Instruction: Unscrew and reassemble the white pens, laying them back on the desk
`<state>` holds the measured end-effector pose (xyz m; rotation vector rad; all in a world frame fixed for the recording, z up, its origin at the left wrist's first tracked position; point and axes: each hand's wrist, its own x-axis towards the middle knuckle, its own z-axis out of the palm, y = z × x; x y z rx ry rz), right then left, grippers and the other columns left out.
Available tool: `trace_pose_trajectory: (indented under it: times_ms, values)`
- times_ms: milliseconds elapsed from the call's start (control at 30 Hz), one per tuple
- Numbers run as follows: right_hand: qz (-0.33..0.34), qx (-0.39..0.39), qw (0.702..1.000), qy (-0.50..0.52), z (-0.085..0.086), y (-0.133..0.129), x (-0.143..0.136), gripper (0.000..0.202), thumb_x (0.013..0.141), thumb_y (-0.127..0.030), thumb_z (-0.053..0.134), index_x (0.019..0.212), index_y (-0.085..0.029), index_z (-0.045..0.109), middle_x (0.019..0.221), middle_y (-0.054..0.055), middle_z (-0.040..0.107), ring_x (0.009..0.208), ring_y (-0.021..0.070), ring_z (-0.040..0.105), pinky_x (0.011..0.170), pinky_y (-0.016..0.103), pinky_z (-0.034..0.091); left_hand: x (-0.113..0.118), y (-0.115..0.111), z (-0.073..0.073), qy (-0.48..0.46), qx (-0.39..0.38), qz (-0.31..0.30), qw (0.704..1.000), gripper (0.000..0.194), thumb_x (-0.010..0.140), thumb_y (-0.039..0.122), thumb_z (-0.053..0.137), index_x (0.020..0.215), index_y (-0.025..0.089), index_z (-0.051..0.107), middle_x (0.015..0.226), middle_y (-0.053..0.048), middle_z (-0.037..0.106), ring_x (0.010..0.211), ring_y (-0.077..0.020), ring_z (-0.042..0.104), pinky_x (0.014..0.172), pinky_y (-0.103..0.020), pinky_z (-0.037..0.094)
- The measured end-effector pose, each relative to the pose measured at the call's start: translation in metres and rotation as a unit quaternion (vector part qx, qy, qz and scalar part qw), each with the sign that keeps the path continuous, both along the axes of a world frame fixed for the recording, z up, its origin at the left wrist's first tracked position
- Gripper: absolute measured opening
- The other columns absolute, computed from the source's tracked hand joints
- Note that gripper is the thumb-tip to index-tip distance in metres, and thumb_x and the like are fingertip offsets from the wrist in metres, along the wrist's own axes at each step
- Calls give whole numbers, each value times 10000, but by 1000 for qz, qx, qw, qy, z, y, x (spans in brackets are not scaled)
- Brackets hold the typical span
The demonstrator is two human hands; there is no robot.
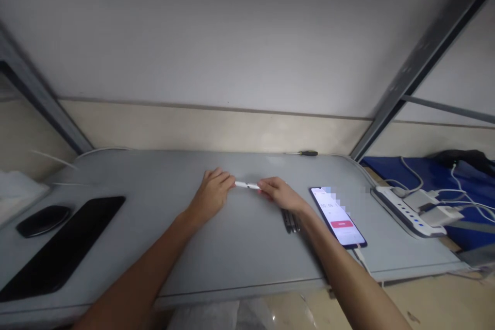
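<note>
A broad grey-white wall panel (216, 36) stands behind a smooth grey bench (240, 247) with rounded corners; slanting grey metal posts (58, 108) frame it at both sides; a flat blue surface (382, 165) lies past the right end, with white cables across it. Below the front edge shows some shiny clear plastic (288, 314); I cannot tell whether it is a container or what it may hold.

On the bench's left lies a long, flat black slab (65, 247); at the right end sits a white-and-grey power strip (404, 215), with blocky white chargers (443, 215) plugged in; nearer the middle, just outside the right forearm, a dark-edged phone (336, 216) lies face up, lit, with a white cable at its near end. The left hand (214, 191) and right hand (280, 193) pinch opposite ends of a slim white pen-like stick (243, 184), over the middle of the bench; a rounded black object (43, 220) lies beside the slab; a black-handled screwdriver (308, 153) rests at the back edge; slim dark pieces (288, 220) lie near the right wrist, partly hidden by it.
</note>
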<state>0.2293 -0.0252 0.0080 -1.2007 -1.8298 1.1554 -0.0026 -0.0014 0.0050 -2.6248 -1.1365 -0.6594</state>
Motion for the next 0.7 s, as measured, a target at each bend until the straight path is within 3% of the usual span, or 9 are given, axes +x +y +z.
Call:
trace_pose_trajectory:
  times_ms: [167,267,333,400,500,600,700]
  values:
    - [-43,-64,976,201,-3,2,-4,316,837,-456,615,727,-160,628,614,1,572,591,131,519,610,260,417,2,-3,-1,-21,3,-13,1000,295,1009,251,317,912,194,590,836,-60,630,829,-215,513,746,-364,350]
    - [-105,-71,939,321,-5,7,-7,296,757,-447,703,828,-165,646,831,42,659,752,161,603,661,268,471,2,-3,-3,-57,-24,-40,997,289,1014,277,317,983,189,591,906,-55,640,864,-201,535,799,-364,366]
    - [-140,-82,903,399,-6,11,-6,305,745,-446,710,856,-172,636,843,27,653,726,139,599,635,248,473,0,-1,-4,-94,-34,-51,994,311,1013,264,303,937,182,594,861,-46,632,843,-191,539,813,-363,376]
    - [-161,-109,862,469,-6,14,-2,287,751,-432,705,846,-179,608,676,-28,574,556,88,511,507,205,410,-2,1,-5,-138,-31,-47,989,327,1009,258,297,884,176,587,817,-40,620,817,-186,544,808,-359,388]
    - [-165,-134,812,544,-4,16,6,242,781,-368,689,929,-225,561,535,-99,375,407,52,294,376,167,204,-7,5,-5,-180,-19,-28,983,318,1002,272,311,856,175,576,820,-41,625,817,-189,555,800,-356,402]
    - [-153,-118,798,570,-2,15,11,268,819,-311,662,1033,-305,501,550,-106,343,399,53,236,377,152,110,-9,7,-5,-193,-13,-9,981,312,996,286,316,848,178,569,832,-44,632,823,-193,562,803,-359,411]
    - [-136,-108,801,573,0,13,11,224,841,-306,644,985,-306,472,558,-103,313,402,52,210,382,154,80,-8,6,-4,-184,-21,-1,983,315,994,291,313,838,179,562,818,-43,627,807,-193,559,793,-357,412]
